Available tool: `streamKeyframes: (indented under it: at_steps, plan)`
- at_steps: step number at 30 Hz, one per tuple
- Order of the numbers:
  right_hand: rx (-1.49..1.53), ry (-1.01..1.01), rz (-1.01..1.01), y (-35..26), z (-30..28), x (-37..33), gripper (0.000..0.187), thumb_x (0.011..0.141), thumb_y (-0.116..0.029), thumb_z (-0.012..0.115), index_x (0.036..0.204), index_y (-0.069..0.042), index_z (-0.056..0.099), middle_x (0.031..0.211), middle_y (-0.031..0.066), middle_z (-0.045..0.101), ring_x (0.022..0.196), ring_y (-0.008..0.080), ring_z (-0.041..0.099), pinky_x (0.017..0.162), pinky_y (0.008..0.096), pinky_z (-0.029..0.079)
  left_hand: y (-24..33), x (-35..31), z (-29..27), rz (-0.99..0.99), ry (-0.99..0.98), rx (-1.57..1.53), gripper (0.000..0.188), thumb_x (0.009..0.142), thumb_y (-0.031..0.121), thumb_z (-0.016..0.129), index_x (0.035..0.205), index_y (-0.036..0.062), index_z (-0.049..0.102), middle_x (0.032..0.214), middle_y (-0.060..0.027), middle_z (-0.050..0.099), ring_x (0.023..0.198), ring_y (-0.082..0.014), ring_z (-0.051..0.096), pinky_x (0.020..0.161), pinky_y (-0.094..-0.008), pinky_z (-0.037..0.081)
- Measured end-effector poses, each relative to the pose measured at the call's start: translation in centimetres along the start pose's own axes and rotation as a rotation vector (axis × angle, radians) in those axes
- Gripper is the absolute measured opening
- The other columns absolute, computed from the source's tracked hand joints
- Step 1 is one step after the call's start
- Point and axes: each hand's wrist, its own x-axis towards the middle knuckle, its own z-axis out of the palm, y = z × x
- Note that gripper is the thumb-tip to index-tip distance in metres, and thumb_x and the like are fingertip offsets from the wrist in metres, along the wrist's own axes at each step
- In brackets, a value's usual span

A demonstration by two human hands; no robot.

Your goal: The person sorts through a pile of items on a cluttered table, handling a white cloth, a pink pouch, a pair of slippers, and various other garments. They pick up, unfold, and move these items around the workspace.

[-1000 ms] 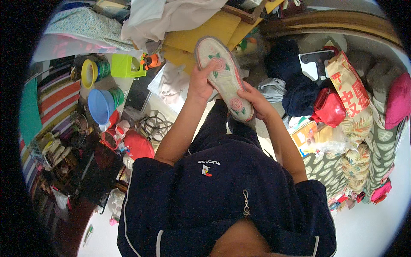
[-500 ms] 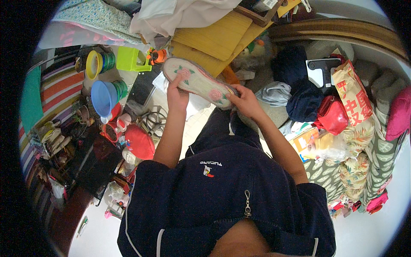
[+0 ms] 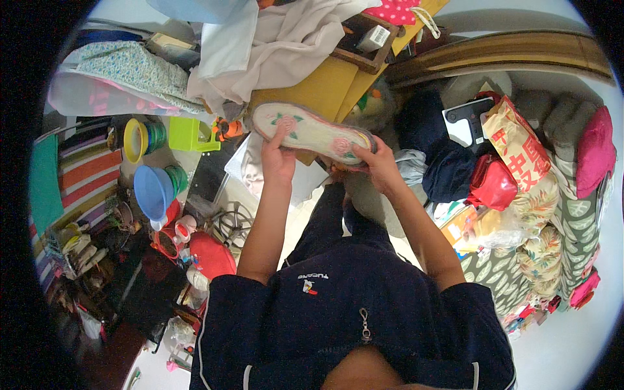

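Head view, two bare hands at work. A cream, foot-shaped fabric insole w/ two pink embroidered roses, green leaves & a greyish rim point(image 3: 315, 133) is held up in front of the wearer's navy shirt w/ white piping point(image 3: 364, 292); it lies crosswise, broad end to L, sloping down slightly to R, embroidered face showing. L hand point(image 3: 277, 159): closed on the near edge twd the broad end, one digit laid over the L rose. R hand point(image 3: 383, 166): gripping the narrower end, thumb on the upper face nr the R rose; fingers underneath mostly hidden.

Surroundings: beyond the insole, a yellow wooden board point(image 3: 292, 94) w/ a pale pink draped cloth point(image 3: 279, 58) & a dark brown open wooden tray point(image 3: 367, 60). To L, a lime-green square plastic basket point(image 3: 185, 133), just beside it a small orange-and-black object point(image 3: 227, 129), kind unclear; nearer, a round blue plastic basin point(image 3: 153, 192). To R, a crumpled light-grey cloth point(image 3: 411, 166) nr the R hand, then a dark navy cloth heap point(image 3: 452, 172), a glossy red bag point(image 3: 492, 184) & a tan paper bag w/ red print point(image 3: 520, 146).
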Motion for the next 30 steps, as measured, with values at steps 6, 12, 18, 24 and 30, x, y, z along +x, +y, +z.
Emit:
streamKeyframes:
  at_steps: [6,12,18,24,30]
  plan:
    - [-0.054,0.127,-0.176,-1.3,-1.4,1.2,0.038,0.078,-0.015,0.061,0.111,-0.002,0.046,0.099,0.0079,0.056,0.08,0.0169,0.059,0.058,0.0288,0.053,0.5,2.7,3.2,0.021,0.003,0.222,0.039,0.077,0.011,0.06,0.114,0.0091,0.046,0.108,-0.0033,0.053,0.101,-0.0179,0.049,0.091,-0.0379,0.035]
    - [-0.102,0.151,-0.199,-3.8,0.2,3.4,0.038,0.079,-0.015,0.061,0.11,-0.001,0.045,0.098,0.0086,0.057,0.082,0.0168,0.059,0.058,0.0284,0.053,5.8,3.4,5.2,0.181,0.042,0.368,0.049,0.077,0.021,0.061,0.118,0.0094,0.037,0.113,-0.0067,0.041,0.1,-0.0226,0.042,0.085,-0.0361,0.034]
    - [-0.063,0.087,-0.235,-4.3,2.6,6.8,0.038,0.078,-0.016,0.062,0.109,-0.001,0.046,0.095,0.008,0.058,0.08,0.016,0.059,0.055,0.0274,0.051,8.6,6.7,8.1,0.071,-0.031,0.112,0.034,0.082,0.017,0.055,0.111,0.0022,0.044,0.105,-0.0105,0.05,0.098,-0.0258,0.049,0.085,-0.04,0.042]
    - [-0.164,0.113,-0.225,-5.1,2.9,9.0,0.045,0.077,-0.019,0.064,0.112,-0.001,0.042,0.101,0.0098,0.056,0.08,0.0174,0.059,0.056,0.0282,0.051,14.8,8.1,11.2,0.303,-0.09,0.003,0.023,0.087,0.005,0.044,0.108,-0.0039,0.046,0.1,-0.0168,0.056,0.086,-0.0272,0.059,0.077,-0.037,0.051]
    - [-0.306,0.377,-0.397,-1.5,1.5,11.2,0.053,0.072,-0.025,0.067,0.11,0.004,0.046,0.11,0.0193,0.052,0.096,0.0269,0.054,0.082,0.0342,0.043,18.7,10.7,14.7,0.246,-0.295,-0.018,0.023,0.09,0.009,0.037,0.106,-0.0066,0.042,0.099,-0.0204,0.055,0.091,-0.03,0.057,0.079,-0.0385,0.052]
